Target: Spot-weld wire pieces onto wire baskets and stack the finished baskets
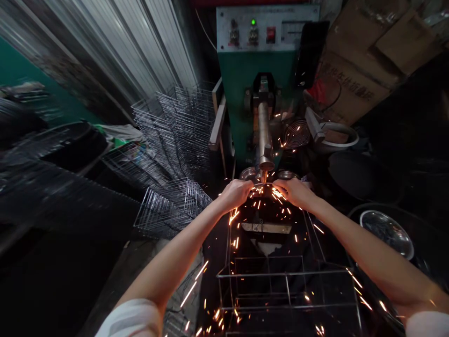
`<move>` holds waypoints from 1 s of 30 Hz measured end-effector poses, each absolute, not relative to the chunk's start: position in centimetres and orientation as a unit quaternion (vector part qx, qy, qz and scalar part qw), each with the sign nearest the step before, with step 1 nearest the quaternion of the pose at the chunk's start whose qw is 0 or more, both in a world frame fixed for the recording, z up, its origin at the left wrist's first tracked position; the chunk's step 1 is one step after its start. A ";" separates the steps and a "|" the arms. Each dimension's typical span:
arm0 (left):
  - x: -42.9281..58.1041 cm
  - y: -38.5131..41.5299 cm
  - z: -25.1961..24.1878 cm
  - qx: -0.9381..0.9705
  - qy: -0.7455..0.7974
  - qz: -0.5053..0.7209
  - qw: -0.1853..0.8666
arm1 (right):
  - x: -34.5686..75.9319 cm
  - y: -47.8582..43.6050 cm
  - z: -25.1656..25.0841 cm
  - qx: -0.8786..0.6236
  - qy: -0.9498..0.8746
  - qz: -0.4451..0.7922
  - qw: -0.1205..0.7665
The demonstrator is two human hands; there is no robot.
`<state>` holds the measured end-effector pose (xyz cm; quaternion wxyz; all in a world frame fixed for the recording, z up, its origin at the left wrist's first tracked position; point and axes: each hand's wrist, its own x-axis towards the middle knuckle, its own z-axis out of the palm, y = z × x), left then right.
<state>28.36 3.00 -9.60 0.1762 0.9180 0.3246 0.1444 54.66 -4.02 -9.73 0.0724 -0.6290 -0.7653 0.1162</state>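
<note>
Both my arms reach forward to a green spot-welding machine (245, 79). My left hand (237, 192) and my right hand (293, 191) are closed on the far end of a wire rack frame (287, 276), one on each side of the welding electrode (264, 172). The electrode arm (263, 126) comes down between my hands. Orange sparks (256, 206) fly out from the contact point toward me and over the frame. The frame runs from the electrode back toward my body.
Stacks of wire mesh racks (175, 126) stand and lean at the left, more lie lower (168, 208). The control panel (259, 28) shows a green light. A small fan (296, 134), cardboard boxes (365, 61) and a round metal bowl (387, 232) are at the right.
</note>
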 end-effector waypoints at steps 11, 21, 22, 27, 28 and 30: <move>28.7 2.6 -9.0 0.920 0.363 0.077 0.125 | 54.2 -3.9 -9.4 -0.636 -0.766 0.088 0.025; 29.5 0.2 -8.5 0.909 0.412 0.013 0.063 | 52.7 -8.6 -9.3 -0.719 -0.695 0.013 0.018; 29.7 0.1 -8.5 0.910 0.411 0.011 0.057 | 52.6 -8.8 -9.2 -0.725 -0.689 0.017 0.009; 30.2 -0.7 -8.4 0.914 0.404 0.007 0.029 | 52.2 -9.2 -8.7 -0.731 -0.682 0.027 -0.016; 30.2 -0.9 -8.4 0.914 0.406 0.005 0.026 | 52.2 -9.2 -8.6 -0.730 -0.682 0.030 -0.024; 30.3 -1.0 -8.5 0.912 0.409 0.001 0.023 | 52.1 -9.4 -8.4 -0.727 -0.685 0.036 -0.039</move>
